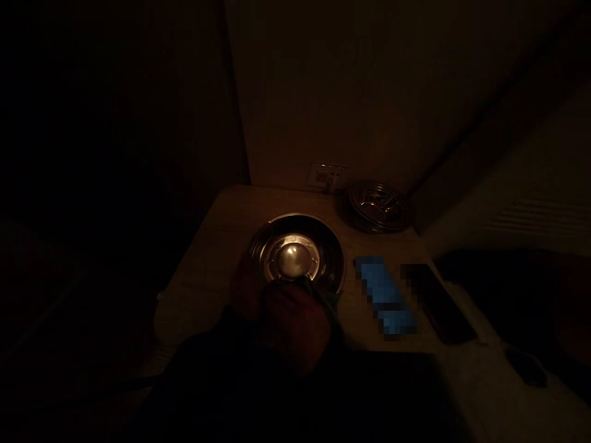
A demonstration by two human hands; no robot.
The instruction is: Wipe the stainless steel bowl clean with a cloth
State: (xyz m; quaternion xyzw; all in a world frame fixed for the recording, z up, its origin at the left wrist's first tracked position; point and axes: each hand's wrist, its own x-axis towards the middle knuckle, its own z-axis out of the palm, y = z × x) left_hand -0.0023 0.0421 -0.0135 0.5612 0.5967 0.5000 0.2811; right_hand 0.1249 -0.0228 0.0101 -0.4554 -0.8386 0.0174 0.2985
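From where I stand, the room is very dim, and the metal bowl (294, 259) sits open side up on the desk (207, 246), in front of the person, presumably for easy reach by both arms. The left hand (245, 289) is at the bowl's left rim, apparently steadying it; I cannot tell whether its fingers close on the metal. The right hand (299, 317) is at the near rim with fingers bent, beside a dark, cloth-like item (329, 299); whether it grips that item is too dark to tell. The stacked metal plates (379, 208) are at the back corner by the wall, likely to save working room. A lit, blurred blue screen (386, 296) and a dark slab (446, 307) lie to the right, apart from the bowl.
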